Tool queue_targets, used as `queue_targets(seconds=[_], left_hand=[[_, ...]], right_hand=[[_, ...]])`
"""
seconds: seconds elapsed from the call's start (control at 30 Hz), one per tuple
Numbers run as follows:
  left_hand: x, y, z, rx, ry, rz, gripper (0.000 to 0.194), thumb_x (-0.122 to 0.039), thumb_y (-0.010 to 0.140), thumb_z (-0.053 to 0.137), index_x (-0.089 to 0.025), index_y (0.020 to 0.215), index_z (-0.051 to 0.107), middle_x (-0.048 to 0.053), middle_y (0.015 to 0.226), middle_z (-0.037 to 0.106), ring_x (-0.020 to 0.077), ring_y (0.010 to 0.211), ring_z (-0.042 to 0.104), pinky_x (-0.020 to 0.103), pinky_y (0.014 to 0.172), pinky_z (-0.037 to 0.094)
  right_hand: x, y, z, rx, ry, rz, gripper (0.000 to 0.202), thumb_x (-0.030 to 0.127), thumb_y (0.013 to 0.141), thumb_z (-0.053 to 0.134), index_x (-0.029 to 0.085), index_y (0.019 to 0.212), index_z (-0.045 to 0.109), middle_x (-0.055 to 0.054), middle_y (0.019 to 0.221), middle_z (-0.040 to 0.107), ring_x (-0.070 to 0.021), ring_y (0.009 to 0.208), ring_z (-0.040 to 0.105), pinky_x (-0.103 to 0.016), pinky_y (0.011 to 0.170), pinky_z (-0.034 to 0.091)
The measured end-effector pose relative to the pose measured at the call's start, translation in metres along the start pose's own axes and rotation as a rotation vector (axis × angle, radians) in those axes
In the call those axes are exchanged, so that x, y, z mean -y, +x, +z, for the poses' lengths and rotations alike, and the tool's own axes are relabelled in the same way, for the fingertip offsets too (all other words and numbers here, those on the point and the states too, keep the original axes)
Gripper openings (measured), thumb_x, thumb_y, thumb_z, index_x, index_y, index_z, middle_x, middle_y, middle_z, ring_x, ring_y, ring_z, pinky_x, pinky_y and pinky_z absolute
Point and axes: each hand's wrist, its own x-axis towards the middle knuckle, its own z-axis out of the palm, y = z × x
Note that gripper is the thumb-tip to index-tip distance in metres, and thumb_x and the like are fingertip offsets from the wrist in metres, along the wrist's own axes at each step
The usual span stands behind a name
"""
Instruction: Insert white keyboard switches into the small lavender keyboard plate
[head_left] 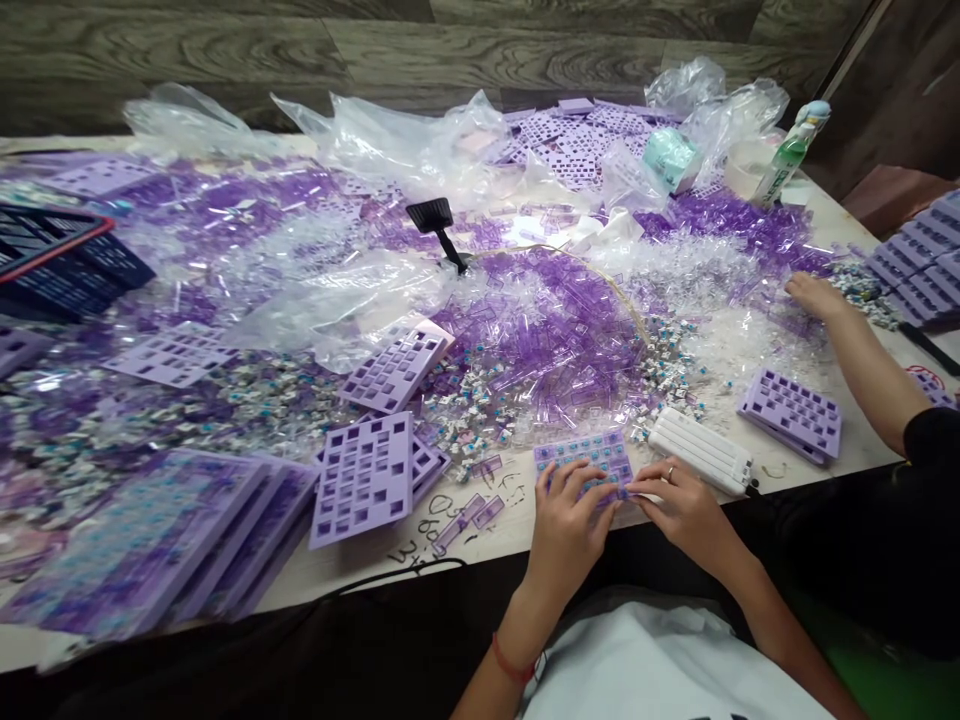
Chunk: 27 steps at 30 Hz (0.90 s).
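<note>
Small purple keyboard (551, 458) at near table edge. Left hand (568, 515) fingers spread over it; right hand (694, 520) fingertips pinched together at its near-right corner, can't tell on what. Risk: hard push on that corner could tip or skid it; loose switches (472, 400) could get under it. Pale table (510, 540) littered, wood-grain surface (255, 50) beyond.

"What's hidden?"
"Part of the small purple plastic keyboard (596, 450), under the fingers of the left hand (564, 502)."
"Blurred?"
"The stacked purple plastic keyboards (150, 530), left of that hand."
"Cut off?"
"The dark-blue plastic basket (67, 265), farther left."
</note>
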Motion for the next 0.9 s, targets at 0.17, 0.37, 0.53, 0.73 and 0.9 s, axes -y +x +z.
queue_targets(seconds=[0.17, 0.37, 0.53, 0.73, 0.9], left_hand=[[-0.0003, -0.0005, -0.0011, -0.001, 0.002, -0.002, 0.011, -0.026, 0.095, 0.066, -0.026, 0.104, 0.072, 0.005, 0.109, 0.074, 0.0263, 0.113, 0.064, 0.055, 0.109, 0.039], [-0.0039, 0.001, -0.0012, 0.021, 0.006, -0.01, 0.012, -0.026, 0.094, 0.067, -0.027, 0.104, 0.073, 0.006, 0.109, 0.074, 0.028, 0.116, 0.064, 0.059, 0.113, 0.037], [-0.0061, 0.0039, -0.0014, 0.052, 0.014, -0.025, 0.012, -0.023, 0.09, 0.07, -0.026, 0.101, 0.073, 0.007, 0.112, 0.073, 0.0304, 0.121, 0.062, 0.063, 0.116, 0.033], [-0.0058, 0.0037, -0.0028, 0.071, 0.025, -0.038, 0.014, -0.02, 0.088, 0.073, -0.027, 0.101, 0.073, 0.007, 0.115, 0.073, 0.032, 0.123, 0.061, 0.067, 0.116, 0.031], [-0.0051, 0.0025, -0.0027, 0.045, 0.035, -0.026, 0.013, -0.022, 0.09, 0.07, -0.027, 0.102, 0.073, 0.007, 0.112, 0.073, 0.0301, 0.12, 0.063, 0.065, 0.116, 0.033]], right_hand=[[0.0016, -0.0004, -0.0015, -0.004, 0.02, -0.005, 0.019, 0.019, 0.098, 0.063, 0.027, 0.112, 0.074, -0.006, 0.101, 0.074, -0.0213, 0.095, 0.068, -0.039, 0.088, 0.059], [-0.0022, -0.0014, -0.0034, -0.006, 0.011, -0.013, 0.02, 0.02, 0.098, 0.062, 0.028, 0.111, 0.075, -0.006, 0.099, 0.074, -0.0211, 0.091, 0.069, -0.04, 0.087, 0.061], [-0.0061, -0.0019, -0.0023, -0.008, 0.005, -0.006, 0.019, 0.019, 0.097, 0.064, 0.028, 0.109, 0.076, -0.006, 0.096, 0.074, -0.0211, 0.089, 0.069, -0.039, 0.083, 0.061], [-0.0055, -0.0011, -0.0007, 0.004, 0.03, -0.006, 0.018, 0.019, 0.098, 0.063, 0.027, 0.108, 0.076, -0.005, 0.097, 0.074, -0.0206, 0.089, 0.068, -0.039, 0.083, 0.06], [-0.0037, 0.0004, -0.0013, 0.003, 0.035, -0.002, 0.02, 0.019, 0.098, 0.063, 0.028, 0.109, 0.076, -0.005, 0.096, 0.074, -0.0203, 0.089, 0.069, -0.037, 0.08, 0.061]])
